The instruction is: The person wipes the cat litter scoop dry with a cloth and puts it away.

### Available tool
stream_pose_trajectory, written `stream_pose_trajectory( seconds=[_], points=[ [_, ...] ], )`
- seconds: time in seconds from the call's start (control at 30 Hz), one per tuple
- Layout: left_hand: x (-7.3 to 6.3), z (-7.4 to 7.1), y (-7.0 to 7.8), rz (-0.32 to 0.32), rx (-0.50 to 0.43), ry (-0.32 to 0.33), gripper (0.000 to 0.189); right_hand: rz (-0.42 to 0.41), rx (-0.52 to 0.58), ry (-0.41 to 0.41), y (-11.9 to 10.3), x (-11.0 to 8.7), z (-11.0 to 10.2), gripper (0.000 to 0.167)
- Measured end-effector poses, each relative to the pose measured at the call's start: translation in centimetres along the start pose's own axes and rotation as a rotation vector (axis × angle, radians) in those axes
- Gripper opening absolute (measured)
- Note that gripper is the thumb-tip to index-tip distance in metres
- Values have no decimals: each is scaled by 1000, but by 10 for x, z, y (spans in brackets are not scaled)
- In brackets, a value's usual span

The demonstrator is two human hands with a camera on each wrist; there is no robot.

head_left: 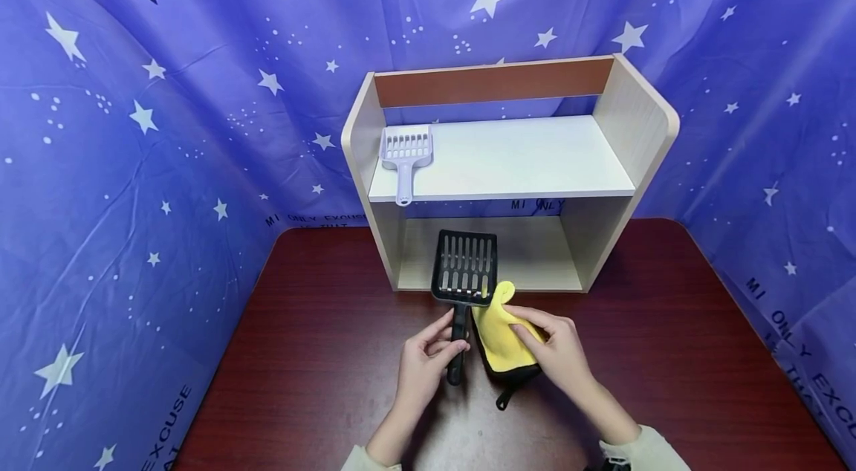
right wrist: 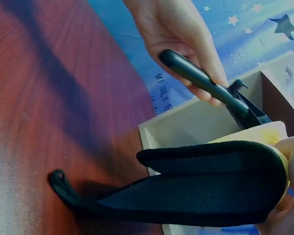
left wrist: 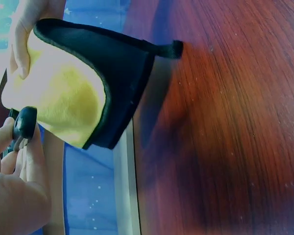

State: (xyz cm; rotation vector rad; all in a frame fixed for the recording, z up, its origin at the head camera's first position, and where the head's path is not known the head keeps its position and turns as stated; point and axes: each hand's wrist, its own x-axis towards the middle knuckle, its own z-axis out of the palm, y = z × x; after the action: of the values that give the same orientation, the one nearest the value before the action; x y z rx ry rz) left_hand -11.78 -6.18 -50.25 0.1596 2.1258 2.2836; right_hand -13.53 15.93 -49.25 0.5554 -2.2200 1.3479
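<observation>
My left hand (head_left: 420,371) grips the handle of a black slotted litter scoop (head_left: 459,322), its basket pointing away from me toward the shelf. My right hand (head_left: 563,353) pinches a yellow cleaning cloth (head_left: 506,341) with a black backing, just right of the scoop. The cloth's top corner curls up beside the basket's lower right corner. In the right wrist view the black side of the cloth (right wrist: 201,193) shows folded, with a hanging loop (right wrist: 63,188) at its end. The left wrist view shows the handle end (left wrist: 26,122) between thumb and fingers, right beside the yellow side.
A two-tier wooden shelf (head_left: 501,159) stands at the back of the dark red table (head_left: 321,352). On its upper tier, at the left, lies a pale lilac slotted scoop (head_left: 404,172), handle over the front edge. Starry blue curtains (head_left: 200,159) surround the table.
</observation>
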Motion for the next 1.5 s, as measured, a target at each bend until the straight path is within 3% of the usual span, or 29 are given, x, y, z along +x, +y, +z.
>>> stream_pose_trajectory(
  seconds=[0.17, 0.43, 0.67, 0.83, 1.17, 1.5],
  points=[
    [0, 7, 2, 4, 17, 14, 54, -60, -23, 0, -3, -4, 8, 34],
    [-1, 13, 1, 54, 95, 23, 54, -81, -114, -37, -4, -7, 14, 39],
    [1, 10, 5, 66, 118, 27, 55, -127, -85, -108, -5, -8, 10, 38],
    [3, 6, 11, 118, 99, 19, 54, -124, -54, -120, -3, -11, 4, 38],
    [15, 6, 34, 227, 84, 15, 53, -98, -42, -132, 1, -19, -1, 36],
    [42, 11, 65, 271, 67, 23, 51, -101, -28, -131, 3, -20, -1, 36]
  ],
)
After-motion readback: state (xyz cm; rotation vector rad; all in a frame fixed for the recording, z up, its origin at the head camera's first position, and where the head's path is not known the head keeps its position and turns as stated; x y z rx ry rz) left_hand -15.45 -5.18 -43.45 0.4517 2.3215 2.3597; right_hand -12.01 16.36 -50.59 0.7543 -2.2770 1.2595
